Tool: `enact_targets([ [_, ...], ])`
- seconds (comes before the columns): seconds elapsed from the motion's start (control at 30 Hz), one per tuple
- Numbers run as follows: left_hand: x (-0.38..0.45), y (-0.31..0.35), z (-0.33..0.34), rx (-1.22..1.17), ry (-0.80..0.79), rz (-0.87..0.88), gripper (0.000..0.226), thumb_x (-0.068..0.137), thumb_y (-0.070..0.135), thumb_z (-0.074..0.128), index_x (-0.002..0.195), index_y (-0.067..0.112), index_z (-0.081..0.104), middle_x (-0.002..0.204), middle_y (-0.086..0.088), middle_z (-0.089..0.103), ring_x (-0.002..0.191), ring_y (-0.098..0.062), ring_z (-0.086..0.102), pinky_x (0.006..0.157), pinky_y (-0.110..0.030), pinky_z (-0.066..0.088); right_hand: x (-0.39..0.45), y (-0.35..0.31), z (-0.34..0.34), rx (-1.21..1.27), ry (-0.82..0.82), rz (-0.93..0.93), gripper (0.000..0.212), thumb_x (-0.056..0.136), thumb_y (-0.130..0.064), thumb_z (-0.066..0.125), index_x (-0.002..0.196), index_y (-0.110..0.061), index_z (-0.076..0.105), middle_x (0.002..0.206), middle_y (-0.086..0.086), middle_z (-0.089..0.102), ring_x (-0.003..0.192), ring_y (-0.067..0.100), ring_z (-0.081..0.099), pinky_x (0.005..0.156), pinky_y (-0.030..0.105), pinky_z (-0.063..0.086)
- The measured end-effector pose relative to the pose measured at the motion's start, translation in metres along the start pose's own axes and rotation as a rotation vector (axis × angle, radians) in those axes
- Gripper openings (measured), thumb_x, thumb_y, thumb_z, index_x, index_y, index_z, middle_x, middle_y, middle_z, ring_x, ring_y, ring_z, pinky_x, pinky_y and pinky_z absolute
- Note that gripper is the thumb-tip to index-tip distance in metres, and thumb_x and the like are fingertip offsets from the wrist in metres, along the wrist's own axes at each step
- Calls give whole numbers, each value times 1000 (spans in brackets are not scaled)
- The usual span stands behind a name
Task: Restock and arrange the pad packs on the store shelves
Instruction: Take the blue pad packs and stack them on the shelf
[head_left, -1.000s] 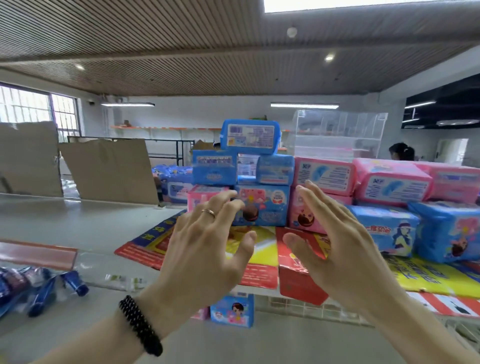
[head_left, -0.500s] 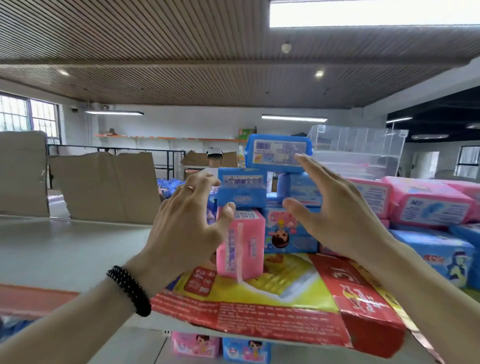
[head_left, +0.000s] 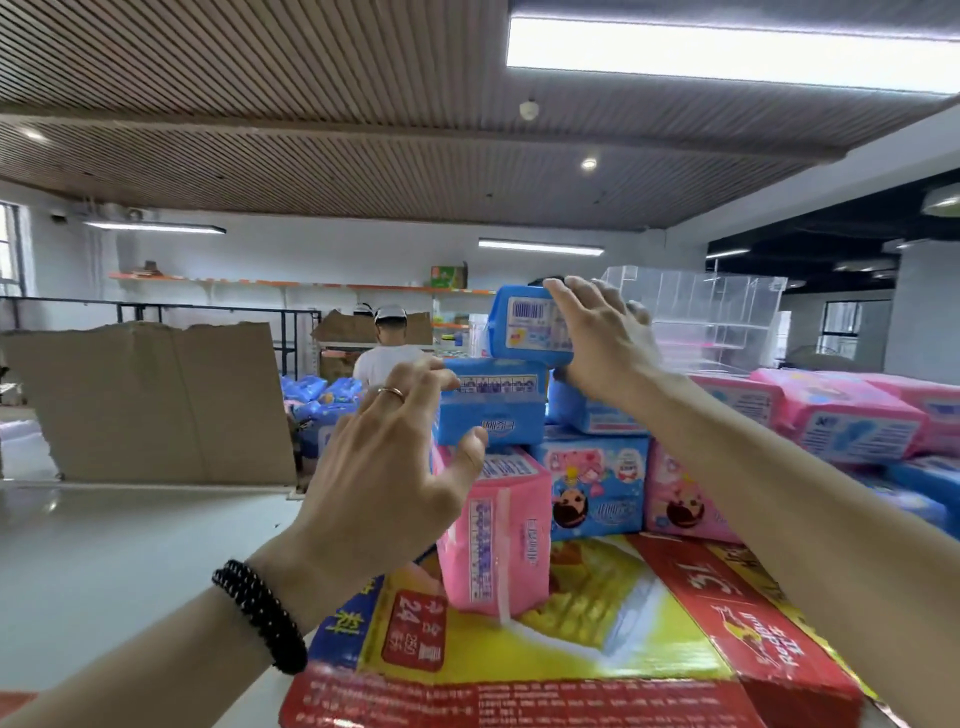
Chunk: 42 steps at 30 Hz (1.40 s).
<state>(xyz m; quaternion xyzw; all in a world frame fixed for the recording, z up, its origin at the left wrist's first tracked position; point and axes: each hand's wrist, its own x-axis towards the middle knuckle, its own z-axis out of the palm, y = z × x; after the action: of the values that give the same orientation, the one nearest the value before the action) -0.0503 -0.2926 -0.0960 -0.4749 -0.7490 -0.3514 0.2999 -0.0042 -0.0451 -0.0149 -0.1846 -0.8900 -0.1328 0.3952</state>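
Two hands are up at the stack of pad packs in the middle of the frame. My right hand lies against the right side of the top blue pack, fingers long and nearly straight along its upper edge; the palm hides the pack's right end, so I cannot tell whether the thumb curls under it. My left hand is spread beside the second blue pack, fingertips at its upper left corner and thumb tip at its lower left edge, just above the upright pink pack. Whether that grip has closed on the pack or only touches it is hard to make out. A ring sits on one finger and a black bead bracelet on the wrist.

The stack stands on a flattened yellow and red printed carton laid over the surface, cut off at the bottom edge. Lower packs, blue and pink, are partly covered by my right forearm. More pink packs run off the right edge. At left centre, a cardboard sheet hides part of a person in a white shirt behind it. A clear plastic bin stands behind the stack.
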Motion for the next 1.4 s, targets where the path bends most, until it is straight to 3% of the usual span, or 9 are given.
enact_targets([
  [0.3, -10, -2, -3, -23, -57, 3, 59, 88, 59, 40, 138, 30, 43, 152, 19, 33, 134, -7, 40, 106, -42, 44, -23, 9, -13, 77, 391, -81, 84, 70, -18, 85, 142, -13, 42, 140, 10, 48, 128, 32, 42, 104, 48, 37],
  [0.47, -5, 21, -1, -78, -3, 27, 48, 94, 55, 46, 134, 28, 47, 154, 15, 32, 137, -7, 33, 107, -27, 31, -60, 23, -63, 586, 536, 52, 61, 76, -33, 82, 127, -16, 52, 121, -2, 61, 108, 17, 57, 85, 26, 44],
  [0.63, 14, 80, -4, -464, 67, -93, 44, 91, 54, 55, 128, 29, 50, 146, 8, 43, 132, -12, 44, 109, -42, 42, -121, 36, -95, 1263, 349, 217, 40, 81, -43, 72, 114, -21, 67, 102, -10, 75, 95, 10, 72, 66, 29, 59],
  [0.77, 28, 123, 8, -746, -12, -139, 60, 84, 59, 62, 131, 26, 47, 133, 6, 57, 110, -1, 60, 87, -28, 53, -163, 55, -110, 1435, 216, 336, 21, 81, -35, 67, 97, -22, 70, 90, -6, 78, 84, 12, 75, 62, 28, 62],
  [0.93, 17, 162, 39, -869, -217, -216, 83, 71, 71, 73, 135, 29, 42, 128, 11, 61, 99, -1, 68, 81, -29, 60, -202, 73, -115, 1556, 180, 471, 39, 78, -43, 59, 104, -14, 66, 95, 2, 77, 83, 17, 74, 58, 38, 61],
  [1.07, 2, 195, 66, -1150, -219, -340, 44, 81, 31, 77, 116, 28, 52, 99, 8, 76, 87, -11, 75, 70, -29, 62, -219, 66, -105, 1837, 156, 582, 60, 85, -41, 60, 130, -1, 53, 117, 12, 70, 103, 23, 70, 75, 43, 60],
  [1.2, 1, 206, 75, -1275, -122, -466, 59, 77, 18, 81, 125, 18, 46, 106, -1, 75, 88, -20, 76, 63, -32, 60, -225, 76, -95, 1817, 71, 609, 57, 80, -45, 65, 126, -14, 50, 117, 5, 69, 97, 12, 71, 84, 41, 58],
  [1.33, 4, 203, 68, -1195, -112, -441, 60, 82, 8, 78, 129, 22, 42, 84, 13, 76, 77, -11, 76, 55, -26, 58, -231, 111, -101, 1686, 179, 622, 113, 47, -74, 80, 141, -40, 28, 118, -14, 65, 111, 13, 67, 87, 45, 57],
  [1.4, 2, 203, 67, -1146, -118, -424, 63, 82, 5, 77, 130, 23, 41, 80, 16, 76, 75, -9, 75, 55, -25, 58, -234, 129, -105, 1556, 203, 590, 108, 59, -72, 75, 148, -39, 26, 131, -13, 60, 123, 14, 59, 97, 47, 53],
])
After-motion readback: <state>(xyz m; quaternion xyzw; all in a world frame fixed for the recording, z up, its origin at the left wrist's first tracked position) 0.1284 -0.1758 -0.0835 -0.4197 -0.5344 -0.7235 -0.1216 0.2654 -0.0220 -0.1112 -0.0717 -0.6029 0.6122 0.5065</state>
